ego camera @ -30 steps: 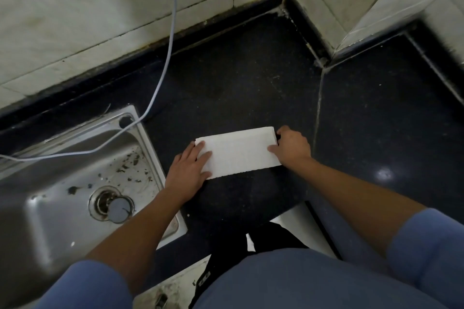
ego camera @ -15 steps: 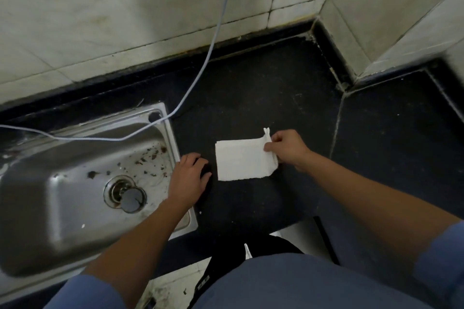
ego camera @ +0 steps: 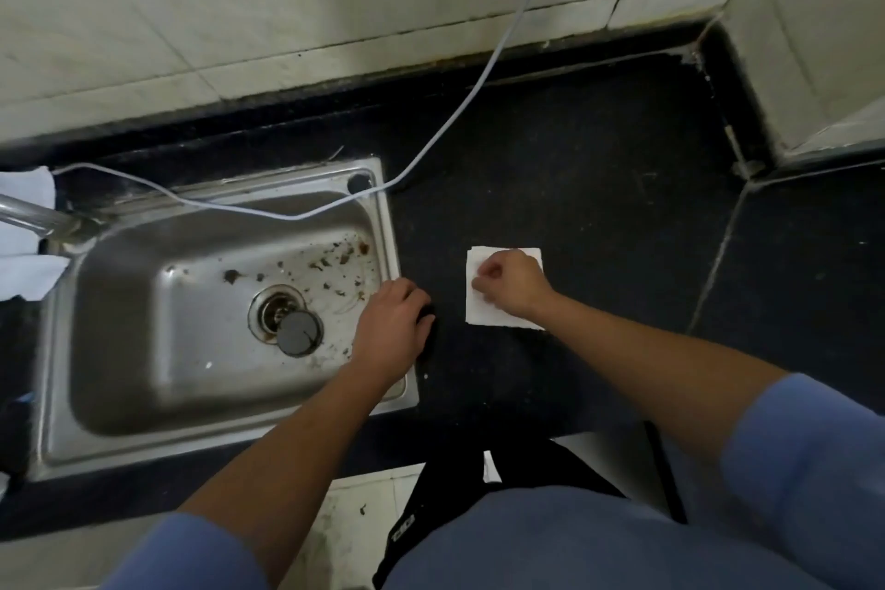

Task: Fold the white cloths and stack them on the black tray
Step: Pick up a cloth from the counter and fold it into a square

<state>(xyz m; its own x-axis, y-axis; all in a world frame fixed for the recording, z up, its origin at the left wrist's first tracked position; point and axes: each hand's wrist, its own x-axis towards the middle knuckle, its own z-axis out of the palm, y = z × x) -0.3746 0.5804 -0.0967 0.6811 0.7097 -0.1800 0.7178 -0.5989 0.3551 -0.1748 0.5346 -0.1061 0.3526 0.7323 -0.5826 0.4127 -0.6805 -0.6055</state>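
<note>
Leftmost, at the frame's edge, more white cloths (ego camera: 26,273) lie loose behind the faucet (ego camera: 33,213), beside the stainless sink (ego camera: 287,170), whose basin is flecked with brown debris. A pale cable (ego camera: 459,120) trails from the wall across the sink's far rim. The left hand (ego camera: 392,331) rests on the sink's right rim where it meets the black countertop (ego camera: 598,187). Its fingers are loosely bent and nothing shows in them. Just to its right, apart from it, the folded white cloth (ego camera: 481,319) lies flat on the countertop as a small square. The right hand (ego camera: 512,285) sits on top of the square with its fingers curled. Blur hides whether they pinch a layer or only press the crease down.

The fold on this piece looks finished or nearly so. The next move probably calls for a firm grip that keeps the layers together, then carrying the square to the black tray. No tray can be made out in this view, so it would have to be found first.
</note>
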